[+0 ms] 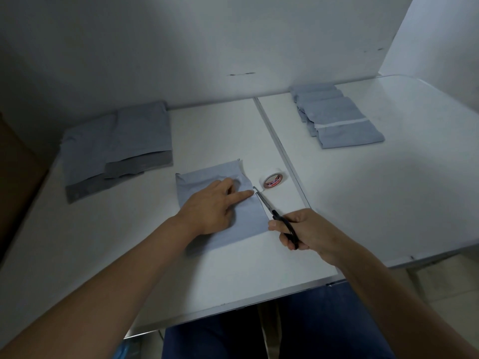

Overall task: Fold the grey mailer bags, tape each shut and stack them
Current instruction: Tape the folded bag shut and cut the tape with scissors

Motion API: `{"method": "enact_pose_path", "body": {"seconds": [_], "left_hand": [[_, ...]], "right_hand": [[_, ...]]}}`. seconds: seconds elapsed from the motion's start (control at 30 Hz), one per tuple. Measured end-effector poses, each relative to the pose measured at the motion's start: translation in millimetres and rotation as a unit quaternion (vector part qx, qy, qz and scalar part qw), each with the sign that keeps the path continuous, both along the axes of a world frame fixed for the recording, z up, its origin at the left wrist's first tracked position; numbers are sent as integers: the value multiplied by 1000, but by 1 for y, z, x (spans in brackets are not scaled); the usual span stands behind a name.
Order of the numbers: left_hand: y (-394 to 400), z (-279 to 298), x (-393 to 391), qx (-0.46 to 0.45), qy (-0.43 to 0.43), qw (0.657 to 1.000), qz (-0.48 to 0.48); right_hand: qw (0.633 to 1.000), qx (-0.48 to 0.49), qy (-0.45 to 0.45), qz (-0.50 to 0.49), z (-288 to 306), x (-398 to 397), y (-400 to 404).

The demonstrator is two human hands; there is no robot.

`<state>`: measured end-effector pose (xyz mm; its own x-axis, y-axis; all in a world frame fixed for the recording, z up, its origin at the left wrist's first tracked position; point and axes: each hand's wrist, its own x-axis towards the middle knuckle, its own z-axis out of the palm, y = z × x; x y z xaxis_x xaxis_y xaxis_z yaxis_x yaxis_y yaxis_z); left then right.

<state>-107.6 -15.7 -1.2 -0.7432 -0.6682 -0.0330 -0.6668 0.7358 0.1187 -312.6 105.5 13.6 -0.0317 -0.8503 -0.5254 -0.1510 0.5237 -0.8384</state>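
Note:
A folded grey mailer bag (248, 218) lies flat at the middle of the white table (233, 268). My left hand (215, 203) presses on it with straight fingers, the index fingertip at the bag's right edge. My right hand (303, 231) grips black-handled scissors (274, 215), whose blades point up-left and meet the bag's right edge beside that fingertip. A white tape roll (273, 180) with a red-printed core lies just right of the bag. Unfolded grey mailers (116, 143) lie at the back left. A stack of folded, taped mailers (334, 117) sits at the back right.
A seam (282, 151) runs between two table halves, just right of the tape roll. White walls close the back and the right corner. The table's front edge is near my lap; blue trousers show below it.

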Motion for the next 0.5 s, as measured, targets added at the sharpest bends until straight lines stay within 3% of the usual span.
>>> {"method": "enact_pose_path", "body": {"seconds": [0.17,0.3,0.5], "left_hand": [[0,1,0,6,2,1000,1],[0,2,0,10,4,1000,-2],[1,2,0,7,8,1000,-4]], "right_hand": [[999,-36,10,19,11,-6,-1],[990,-131,45,-19,34,-10,-19],[943,-196,263,-48,36,-45,-91]]}}
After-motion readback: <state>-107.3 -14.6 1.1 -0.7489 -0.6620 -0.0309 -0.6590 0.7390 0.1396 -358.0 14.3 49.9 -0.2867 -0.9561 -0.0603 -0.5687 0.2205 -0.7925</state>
